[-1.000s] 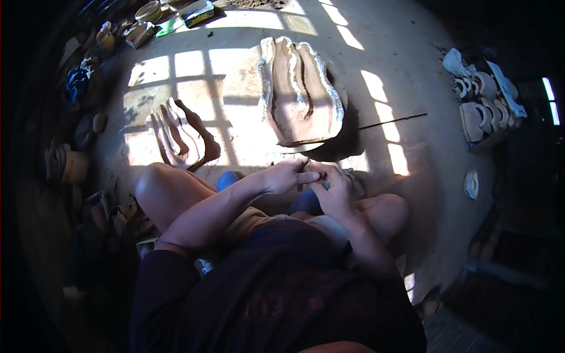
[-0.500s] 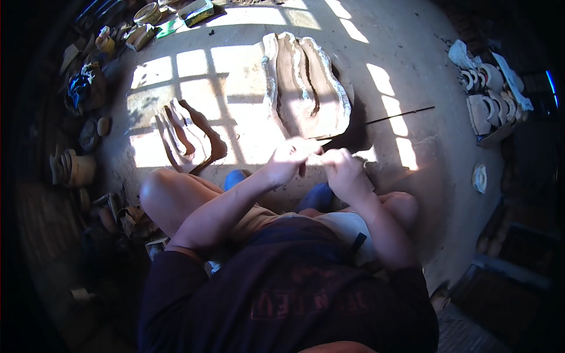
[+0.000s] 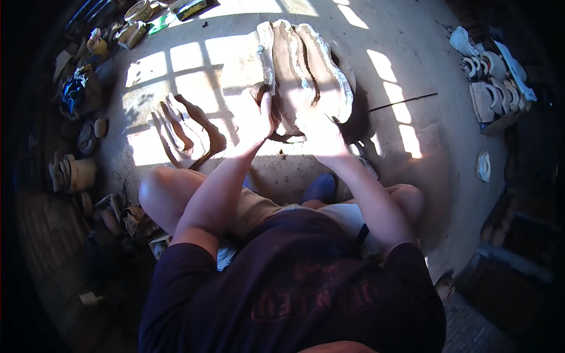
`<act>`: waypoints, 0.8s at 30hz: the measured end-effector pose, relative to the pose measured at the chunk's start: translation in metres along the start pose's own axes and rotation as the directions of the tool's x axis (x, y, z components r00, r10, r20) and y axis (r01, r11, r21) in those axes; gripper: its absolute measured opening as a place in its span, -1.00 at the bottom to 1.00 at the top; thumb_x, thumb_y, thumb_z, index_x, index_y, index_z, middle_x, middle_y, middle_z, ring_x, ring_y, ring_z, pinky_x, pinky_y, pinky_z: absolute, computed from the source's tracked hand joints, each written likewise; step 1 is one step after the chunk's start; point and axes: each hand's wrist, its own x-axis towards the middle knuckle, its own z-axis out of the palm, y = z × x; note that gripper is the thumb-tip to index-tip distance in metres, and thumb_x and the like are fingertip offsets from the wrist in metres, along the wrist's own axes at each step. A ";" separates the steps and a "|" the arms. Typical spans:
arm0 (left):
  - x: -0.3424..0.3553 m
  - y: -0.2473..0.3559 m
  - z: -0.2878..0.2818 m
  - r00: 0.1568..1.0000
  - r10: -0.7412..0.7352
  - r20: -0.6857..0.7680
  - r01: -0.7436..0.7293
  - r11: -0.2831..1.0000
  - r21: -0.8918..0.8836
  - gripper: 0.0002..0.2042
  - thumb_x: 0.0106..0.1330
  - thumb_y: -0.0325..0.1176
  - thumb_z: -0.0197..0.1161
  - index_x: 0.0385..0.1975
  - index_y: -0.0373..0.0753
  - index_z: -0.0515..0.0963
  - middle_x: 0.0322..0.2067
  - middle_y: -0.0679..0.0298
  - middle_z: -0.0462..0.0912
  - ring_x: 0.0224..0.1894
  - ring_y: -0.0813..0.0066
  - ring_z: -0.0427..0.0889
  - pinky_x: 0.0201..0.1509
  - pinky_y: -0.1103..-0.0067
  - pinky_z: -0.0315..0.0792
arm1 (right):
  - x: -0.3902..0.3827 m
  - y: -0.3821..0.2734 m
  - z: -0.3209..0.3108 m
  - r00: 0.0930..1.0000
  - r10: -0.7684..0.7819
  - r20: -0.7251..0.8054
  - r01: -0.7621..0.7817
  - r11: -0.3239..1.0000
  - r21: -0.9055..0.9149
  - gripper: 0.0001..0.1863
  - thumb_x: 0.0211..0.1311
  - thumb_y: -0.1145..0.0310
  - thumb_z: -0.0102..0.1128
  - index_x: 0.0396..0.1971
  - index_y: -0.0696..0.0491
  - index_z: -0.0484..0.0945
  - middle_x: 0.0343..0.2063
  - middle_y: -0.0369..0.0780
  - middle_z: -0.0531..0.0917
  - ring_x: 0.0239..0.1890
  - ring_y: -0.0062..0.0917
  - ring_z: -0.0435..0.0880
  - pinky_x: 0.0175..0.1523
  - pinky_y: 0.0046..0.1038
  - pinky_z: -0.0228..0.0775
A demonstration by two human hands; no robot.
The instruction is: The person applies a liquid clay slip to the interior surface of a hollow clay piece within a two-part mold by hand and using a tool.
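A large clay piece point(image 3: 287, 106) with wavy grooves and a whitish, rough rim sits on the floor in front of me. My left hand point(image 3: 259, 117) is at its left edge, fingers curled and thumb along the side, seemingly gripping it. Over its near part lies my right hand point(image 3: 322, 134), washed out by sunlight, its fingers apparently closed. A short, dark, thin bit sticks out by that hand; what it belongs to is unclear. A smaller grooved clay piece point(image 3: 179, 129) of similar shape rests to the left, beside a dark shadow.
A thin dark rod point(image 3: 403, 102) lies on the floor to the right. Curved pale pieces point(image 3: 494, 103) are stacked at far right, with a pale ring point(image 3: 482, 166) nearer. Pots point(image 3: 76, 172) and clutter line the left side. My bent knees frame the work.
My hands, together in front of the large clay piece before, have moved apart and forward. The left has gone to its left edge, the right over its near part.
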 end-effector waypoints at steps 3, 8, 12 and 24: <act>0.000 0.008 0.000 0.980 0.196 -0.029 -0.193 0.977 0.088 -0.67 0.56 -0.27 0.13 0.13 -0.39 0.46 -0.06 -0.11 0.48 0.05 -0.01 0.45 0.26 0.12 0.24 | 0.000 0.008 0.007 0.997 0.058 0.045 -0.055 0.996 -0.068 -0.55 0.30 0.30 0.38 0.15 0.14 0.67 0.05 -0.06 0.70 0.10 -0.13 0.67 0.28 -0.21 0.51; -0.003 -0.004 -0.014 0.974 0.228 0.005 -0.226 0.961 0.160 -0.69 0.53 -0.30 0.13 0.11 -0.39 0.50 -0.10 -0.12 0.48 0.00 -0.03 0.46 0.20 0.13 0.26 | 0.005 -0.038 -0.024 0.965 -0.052 0.256 0.197 0.789 -0.582 -0.33 0.30 0.28 0.19 0.45 -0.07 0.47 0.19 0.09 0.59 0.20 -0.26 0.62 0.29 -0.11 0.48; 0.001 -0.006 -0.002 0.993 0.101 -0.059 -0.100 0.995 0.014 -0.68 0.51 -0.31 0.16 0.12 -0.36 0.53 -0.14 -0.10 0.50 -0.06 -0.04 0.48 0.16 0.12 0.29 | -0.018 -0.047 -0.016 0.976 0.005 0.217 0.153 0.691 -0.707 -0.19 0.25 0.31 0.19 0.57 -0.19 0.33 -0.13 0.03 0.71 -0.10 -0.40 0.73 -0.02 -0.22 0.62; 0.006 0.010 -0.004 0.993 0.111 -0.029 -0.114 0.987 -0.114 -0.72 0.51 -0.31 0.15 0.08 -0.32 0.59 -0.07 -0.12 0.59 -0.03 -0.09 0.58 0.13 0.13 0.37 | -0.043 -0.011 -0.013 0.879 0.472 0.065 -0.326 0.695 -0.640 -0.06 0.12 0.37 0.18 0.62 -0.18 0.22 -0.58 -0.07 0.71 -0.55 -0.18 0.72 -0.32 -0.04 0.57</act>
